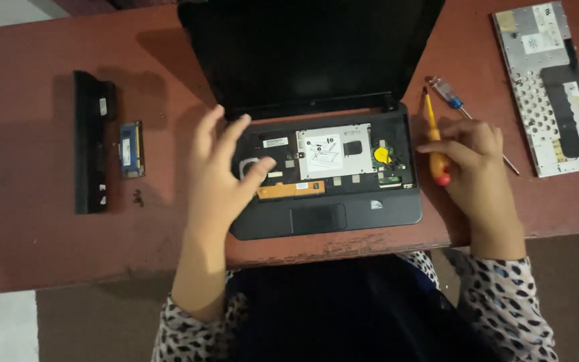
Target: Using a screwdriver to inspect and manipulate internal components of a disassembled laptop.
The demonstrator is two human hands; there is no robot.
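Nearest me, the left hand (219, 171) lies spread on the open laptop (323, 177), fingers loose, its grip released and holding nothing; the thumb rests by the orange strip (291, 190) above the touchpad (317, 218). The right hand (470, 161), at the laptop's right edge, has its grip clenched on a yellow screwdriver (435, 141), red end in the fingers, tip pointing away toward the hinge. The keyboard is off, so the silver plate (333, 151) and a yellow disc (382, 155) lie bare. To work well here, I judge the flat hand should steady the base while the driver stands square in the screw. Beyond, a blue screwdriver (452, 97) lies on the desk (21, 221); the keyboard (554, 87) lies face down far right, battery (92, 141) and memory stick (131, 149) far left.
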